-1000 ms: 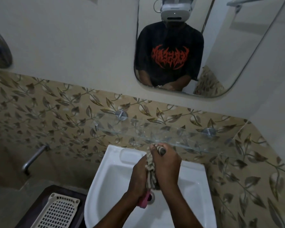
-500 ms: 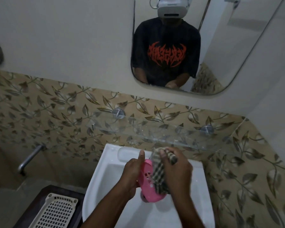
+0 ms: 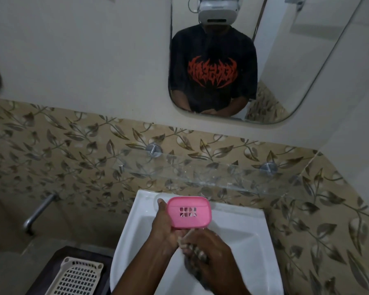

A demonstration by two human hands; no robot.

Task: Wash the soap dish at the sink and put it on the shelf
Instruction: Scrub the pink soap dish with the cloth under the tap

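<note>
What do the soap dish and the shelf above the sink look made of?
Soap dish: most likely moulded plastic, an even pink with a smooth, slightly shiny surface and cut drain slots. Shelf: clear glass, or possibly acrylic. The leaf tiles show through it, and it sits on shiny metal pegs.

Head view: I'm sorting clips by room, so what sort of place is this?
Likely a bathroom: a white sink, a mirror above it and a glass shelf on the tiled wall.

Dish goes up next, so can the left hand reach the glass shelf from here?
Probably yes. The left hand holds the soap dish just below the glass shelf, nothing between them; the right hand, gripping the cloth, sits lower, out of the way.
</note>
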